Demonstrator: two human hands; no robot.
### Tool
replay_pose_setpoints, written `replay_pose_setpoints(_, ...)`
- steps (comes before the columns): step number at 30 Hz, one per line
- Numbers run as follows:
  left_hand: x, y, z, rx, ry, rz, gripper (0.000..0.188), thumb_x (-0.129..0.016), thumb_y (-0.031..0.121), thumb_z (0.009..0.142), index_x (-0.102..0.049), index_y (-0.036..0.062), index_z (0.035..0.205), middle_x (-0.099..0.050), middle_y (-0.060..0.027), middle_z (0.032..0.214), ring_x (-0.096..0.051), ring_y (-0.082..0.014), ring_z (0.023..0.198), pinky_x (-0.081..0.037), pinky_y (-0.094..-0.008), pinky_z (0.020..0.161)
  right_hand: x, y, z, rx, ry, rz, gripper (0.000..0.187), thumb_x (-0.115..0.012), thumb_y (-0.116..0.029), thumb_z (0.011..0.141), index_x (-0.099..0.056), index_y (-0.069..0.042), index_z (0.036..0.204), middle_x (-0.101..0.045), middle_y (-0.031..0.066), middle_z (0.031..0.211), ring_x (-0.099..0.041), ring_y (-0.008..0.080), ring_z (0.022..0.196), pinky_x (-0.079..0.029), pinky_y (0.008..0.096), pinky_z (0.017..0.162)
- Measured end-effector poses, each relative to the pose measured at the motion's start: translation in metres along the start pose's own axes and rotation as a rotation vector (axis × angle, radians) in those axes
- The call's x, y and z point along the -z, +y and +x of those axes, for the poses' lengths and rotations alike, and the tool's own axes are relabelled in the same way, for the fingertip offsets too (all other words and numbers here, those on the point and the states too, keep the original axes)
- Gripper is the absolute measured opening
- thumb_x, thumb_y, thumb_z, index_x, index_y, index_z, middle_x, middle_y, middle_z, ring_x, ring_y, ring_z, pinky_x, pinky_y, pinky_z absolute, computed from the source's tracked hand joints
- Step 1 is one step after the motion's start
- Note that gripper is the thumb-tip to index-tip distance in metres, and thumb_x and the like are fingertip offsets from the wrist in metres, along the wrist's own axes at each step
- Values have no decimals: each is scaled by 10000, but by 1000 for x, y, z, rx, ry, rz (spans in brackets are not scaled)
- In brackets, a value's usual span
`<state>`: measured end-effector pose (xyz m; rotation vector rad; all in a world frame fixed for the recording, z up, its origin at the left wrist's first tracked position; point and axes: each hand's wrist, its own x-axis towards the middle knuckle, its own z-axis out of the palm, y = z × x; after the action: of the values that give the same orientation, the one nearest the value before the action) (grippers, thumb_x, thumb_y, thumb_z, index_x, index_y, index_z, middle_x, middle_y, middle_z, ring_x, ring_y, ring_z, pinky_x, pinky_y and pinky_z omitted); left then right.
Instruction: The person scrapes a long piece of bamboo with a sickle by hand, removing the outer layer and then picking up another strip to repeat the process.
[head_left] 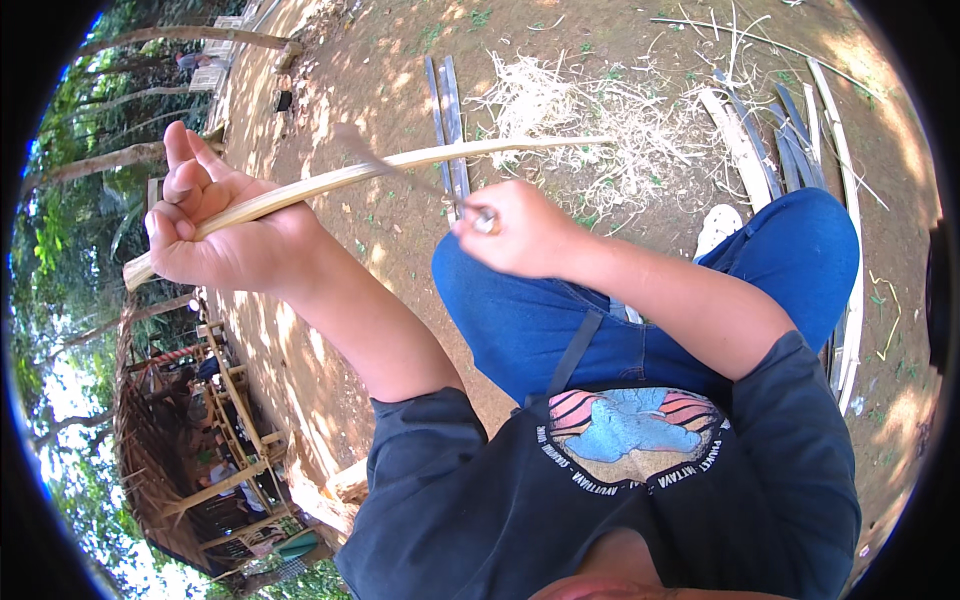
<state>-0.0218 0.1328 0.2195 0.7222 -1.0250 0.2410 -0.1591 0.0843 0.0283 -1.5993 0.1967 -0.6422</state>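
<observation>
A long, pale bamboo strip (440, 154) slants across the view, bowed slightly, its far end over the shavings. My left hand (245, 235) grips it near its left end, with the strip lying across the palm, the thumb against it and some fingers raised. In my right hand (530, 230), closed in a fist above my knee, is a knife (420, 184); the butt of its handle shows at the fist. The thin blade is smeared by motion and crosses the strip near its middle. Whether the edge bites into the strip I cannot tell.
A heap of curly pale shavings (620, 130) lies on the dirt ahead. Dark strips (452, 110) lie beside it, and more pale and dark strips (738, 150) rest by my right leg. At left stand trees and a thatched shelter (160, 440) with people inside.
</observation>
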Motion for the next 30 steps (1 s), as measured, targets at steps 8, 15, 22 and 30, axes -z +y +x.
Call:
replay_pose_setpoints(8, -10, -16, 10, -72, 66, 252, 216, -365, 262, 943, -400, 116, 788, -738, -113, 858, -646, -259, 1093, -203, -514, 1194, 17, 0, 8, -69, 31, -48, 305, -682, -204, 849, -533, -32, 646, -501, 78, 538, -455, 131, 507, -378, 331, 498)
replay_pose_setpoints(15, -21, -15, 4, -41, 68, 328, 183, -334, 249, 950, -383, 106, 848, -678, -133, 1213, -466, -202, 1328, -76, -504, 1227, -6, -59, 23, 94, -89, 204, 331, -678, -225, 864, -520, -36, 644, -445, 47, 523, -403, 115, 513, -354, 329, 495)
replay_pose_setpoints(22, 4, -13, 9, -31, 59, 330, 167, -336, 253, 940, -338, 100, 876, -679, -162, 1192, -395, -234, 1394, -26, -512, 1232, 12, 56, 13, -278, 2, -29, 297, -670, -213, 883, -562, -41, 667, -538, 53, 562, -472, 103, 535, -387, 311, 515)
replay_pose_setpoints(30, -8, -13, 6, -29, 69, 380, 241, -312, 269, 949, -426, 57, 954, -691, -125, 1173, -442, -200, 1355, -39, -508, 1229, 0, -62, 34, 155, -92, 129, 296, -677, -231, 869, -593, -21, 678, -521, 83, 539, -483, 145, 506, -386, 354, 496)
